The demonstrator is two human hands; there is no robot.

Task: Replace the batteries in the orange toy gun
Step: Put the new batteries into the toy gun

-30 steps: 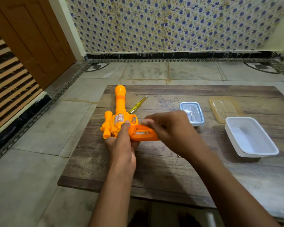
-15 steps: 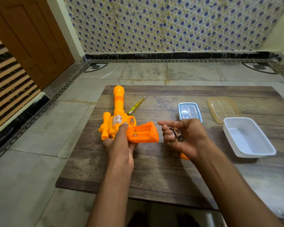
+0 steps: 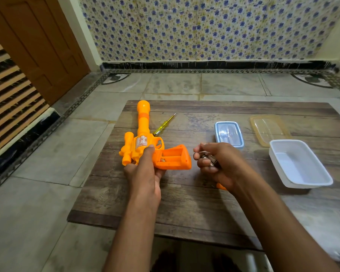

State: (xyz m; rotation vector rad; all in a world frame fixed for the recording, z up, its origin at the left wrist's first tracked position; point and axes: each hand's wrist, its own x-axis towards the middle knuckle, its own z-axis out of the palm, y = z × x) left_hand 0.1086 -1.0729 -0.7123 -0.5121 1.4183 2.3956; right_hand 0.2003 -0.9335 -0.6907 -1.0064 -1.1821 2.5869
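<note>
The orange toy gun lies on the wooden board, barrel pointing away from me. Its grip faces right with the battery compartment uncovered and showing empty slots. My left hand presses on the gun's body, thumb on top. My right hand hovers just right of the grip, fingers curled around dark batteries. A small orange piece, perhaps the compartment cover, peeks out under my right wrist. A yellow screwdriver rests beside the barrel.
A small blue-lidded box sits behind my right hand. An amber lid and an open white plastic tub lie at the right. The board rests on a tiled floor, with a wooden door at the left.
My right hand came off the gun's grip and pulled back to the right with batteries in it. The compartment is now uncovered and empty. The left hand stayed on the gun.
</note>
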